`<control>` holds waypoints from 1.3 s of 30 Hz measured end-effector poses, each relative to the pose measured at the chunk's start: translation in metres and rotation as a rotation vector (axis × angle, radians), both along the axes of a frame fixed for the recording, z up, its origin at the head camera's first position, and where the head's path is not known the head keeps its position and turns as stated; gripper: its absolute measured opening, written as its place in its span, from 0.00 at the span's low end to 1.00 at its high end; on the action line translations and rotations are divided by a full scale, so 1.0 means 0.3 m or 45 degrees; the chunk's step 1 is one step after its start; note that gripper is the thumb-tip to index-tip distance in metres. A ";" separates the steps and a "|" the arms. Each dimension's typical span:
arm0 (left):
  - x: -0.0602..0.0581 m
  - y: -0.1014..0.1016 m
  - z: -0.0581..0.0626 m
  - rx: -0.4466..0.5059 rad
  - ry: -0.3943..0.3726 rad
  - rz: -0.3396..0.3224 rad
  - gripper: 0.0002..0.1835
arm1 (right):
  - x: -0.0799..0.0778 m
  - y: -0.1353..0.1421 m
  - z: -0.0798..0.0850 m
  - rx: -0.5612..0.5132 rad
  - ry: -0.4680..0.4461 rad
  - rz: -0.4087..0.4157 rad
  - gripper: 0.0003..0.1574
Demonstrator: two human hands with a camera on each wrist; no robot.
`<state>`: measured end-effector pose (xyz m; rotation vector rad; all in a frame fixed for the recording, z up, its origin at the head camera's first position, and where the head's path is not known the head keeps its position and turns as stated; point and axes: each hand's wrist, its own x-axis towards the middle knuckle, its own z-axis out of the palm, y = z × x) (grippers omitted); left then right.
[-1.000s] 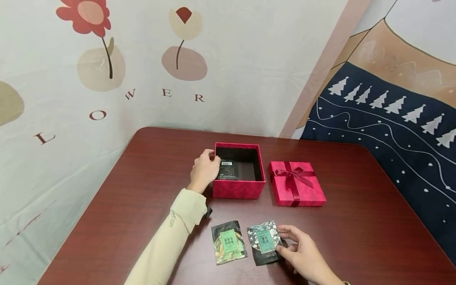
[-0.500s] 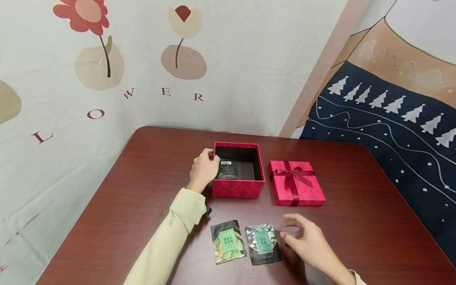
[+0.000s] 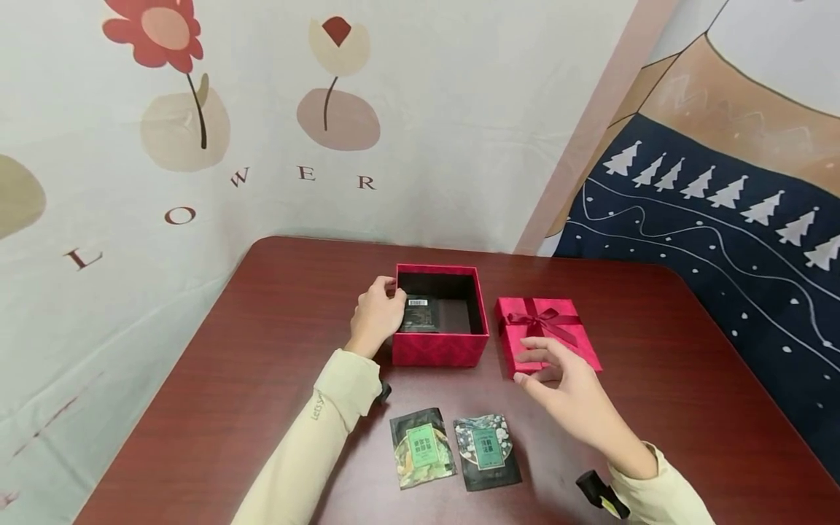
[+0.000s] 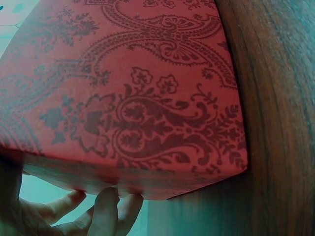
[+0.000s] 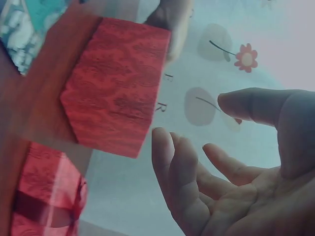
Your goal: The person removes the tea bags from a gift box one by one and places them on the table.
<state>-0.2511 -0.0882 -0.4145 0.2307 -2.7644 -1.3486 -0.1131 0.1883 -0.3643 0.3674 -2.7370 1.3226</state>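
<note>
Head view: A red box (image 3: 440, 351) stands upright, its top uncovered, at the centre of the frame on a dark reddish-brown tabletop (image 3: 262, 364). The left hand (image 3: 377, 313) is at the box's left wall, thumb at the rim and fingers on the outer side — a hold on the box. A dark packet (image 3: 420, 319) with a barcode label lies inside, at the left of the interior. Right of the box lies the red lid (image 3: 514, 332), its dark red ribbon (image 3: 556, 322) tied in a bow. The right hand (image 3: 577, 397) is in front of the lid's near part and holds nothing; its fingers are bent and spread, with a wide gap to the thumb. At the lower centre, a green-labelled packet (image 3: 423, 448) and a floral packet (image 3: 488, 453) lie side by side, just apart. Printed flowers mark the pale backdrop (image 3: 459, 109) at the upper left.

Left wrist view: The box's patterned side fills most of the frame. The left hand's fingers reach to its lower edge; the thumb's grip cannot be confirmed here.

Right wrist view: The right hand occupies the lower right, thumb and fingers wide apart — clear of the box at upper centre. Part of the lid shows at lower left.
</note>
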 end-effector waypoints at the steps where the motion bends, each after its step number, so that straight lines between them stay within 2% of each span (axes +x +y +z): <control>1: 0.001 0.001 -0.001 0.001 -0.004 -0.001 0.24 | -0.007 -0.001 0.005 0.002 -0.002 0.002 0.29; 13: 0.002 -0.001 0.008 0.021 0.007 0.006 0.23 | -0.092 -0.059 0.067 0.017 -0.001 0.019 0.33; 22: -0.001 -0.005 0.006 0.015 -0.003 0.002 0.23 | -0.173 -0.120 0.090 -0.026 -0.019 0.081 0.33; 27: -0.001 -0.006 0.005 0.018 -0.003 0.007 0.23 | -0.223 -0.168 0.092 -0.046 -0.024 0.131 0.32; 33: -0.001 -0.002 0.003 0.011 -0.003 0.009 0.23 | -0.287 -0.226 0.081 -0.055 -0.133 0.123 0.35; 39: 0.002 0.001 0.003 0.021 0.000 0.011 0.23 | -0.362 -0.271 0.045 -0.089 -0.203 0.140 0.35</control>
